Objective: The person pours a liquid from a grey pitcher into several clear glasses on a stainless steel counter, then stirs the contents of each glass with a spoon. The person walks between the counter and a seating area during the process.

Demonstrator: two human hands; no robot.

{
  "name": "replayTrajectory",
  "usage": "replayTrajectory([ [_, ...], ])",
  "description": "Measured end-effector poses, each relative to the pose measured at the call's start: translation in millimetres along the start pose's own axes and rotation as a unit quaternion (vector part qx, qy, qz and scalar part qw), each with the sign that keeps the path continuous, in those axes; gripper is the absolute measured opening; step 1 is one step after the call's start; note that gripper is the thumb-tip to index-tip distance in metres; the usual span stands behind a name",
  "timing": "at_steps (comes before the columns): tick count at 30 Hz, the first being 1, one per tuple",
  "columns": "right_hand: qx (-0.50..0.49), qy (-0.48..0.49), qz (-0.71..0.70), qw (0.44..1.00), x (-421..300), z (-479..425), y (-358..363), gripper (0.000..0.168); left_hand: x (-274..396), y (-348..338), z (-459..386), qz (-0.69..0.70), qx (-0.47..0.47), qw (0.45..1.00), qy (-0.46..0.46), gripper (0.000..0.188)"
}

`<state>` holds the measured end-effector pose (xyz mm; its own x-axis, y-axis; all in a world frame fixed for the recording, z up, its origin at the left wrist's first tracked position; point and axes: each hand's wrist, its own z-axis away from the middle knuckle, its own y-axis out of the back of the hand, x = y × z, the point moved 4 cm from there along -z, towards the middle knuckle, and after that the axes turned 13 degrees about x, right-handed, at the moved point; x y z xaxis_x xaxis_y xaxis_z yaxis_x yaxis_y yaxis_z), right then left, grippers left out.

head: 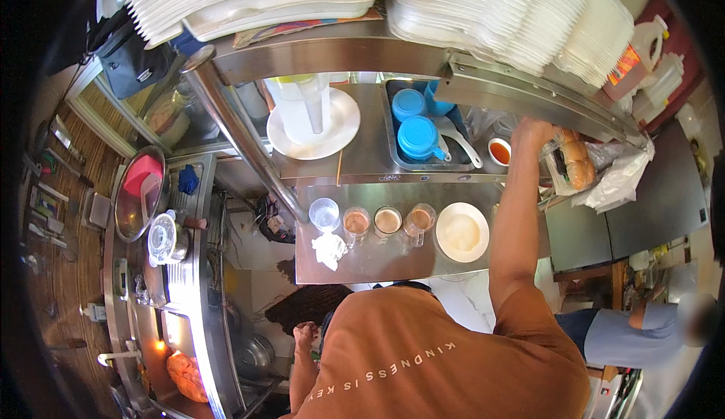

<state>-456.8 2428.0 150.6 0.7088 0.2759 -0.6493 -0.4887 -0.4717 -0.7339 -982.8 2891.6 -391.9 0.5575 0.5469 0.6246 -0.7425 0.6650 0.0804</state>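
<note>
My right arm stretches over the steel counter, and my right hand [532, 131] is beside a pack of bread rolls [576, 159], under the edge of the upper shelf. Its fingertips are hidden. Just left of that wrist sits a small white bowl of orange-red sauce [499, 151]. My left hand [306, 333] hangs low at my side with curled fingers; whether it holds anything is unclear. Before me on the lower counter [391, 263] stand three glass mugs of milky brown drink [388, 220], a clear cup [324, 215] and a pale plate [462, 232].
Stacked white foam containers [487, 11] fill the upper shelf [340, 53]. A steel post [243, 135] rises at the left. Blue mugs [418, 137] lie in a metal tray [396, 158]. Crumpled white tissue [329, 250] sits near the clear cup. Another person [631, 334] is at the right.
</note>
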Motion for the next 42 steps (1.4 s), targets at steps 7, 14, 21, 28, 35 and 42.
replayTrajectory([
  [7, -0.020, -0.039, -0.005, 0.999, 2.8, -8.4, 13.7, 0.045, -20.3, 14.9, -31.2, -0.015, 0.025, 0.999, 0.029, 0.017],
  [14, 0.018, 0.010, 0.007, 1.000, -17.5, 7.4, 15.8, 0.042, -22.4, 6.3, -13.5, -0.098, 0.077, 0.991, 0.043, 0.019],
  [21, 0.090, 0.033, -0.007, 0.995, -21.7, 12.2, 47.3, 0.039, -34.6, 13.0, -23.6, -0.107, 0.046, 0.993, 0.028, 0.019],
  [28, 0.100, 0.030, -0.059, 0.993, -64.4, 16.6, 74.7, 0.032, -2.8, 10.2, -16.8, -0.121, 0.048, 0.991, 0.010, 0.023],
  [35, -0.016, -0.076, -0.065, 0.995, -154.0, 65.4, 138.8, 0.030, 150.6, -44.0, 74.1, -0.187, -0.132, 0.964, -0.138, 0.030],
  [42, 0.011, -0.478, 0.024, 0.878, -102.3, 232.2, 153.4, 0.033, 284.4, -157.1, 244.7, -0.155, -0.419, 0.864, -0.233, 0.043],
])
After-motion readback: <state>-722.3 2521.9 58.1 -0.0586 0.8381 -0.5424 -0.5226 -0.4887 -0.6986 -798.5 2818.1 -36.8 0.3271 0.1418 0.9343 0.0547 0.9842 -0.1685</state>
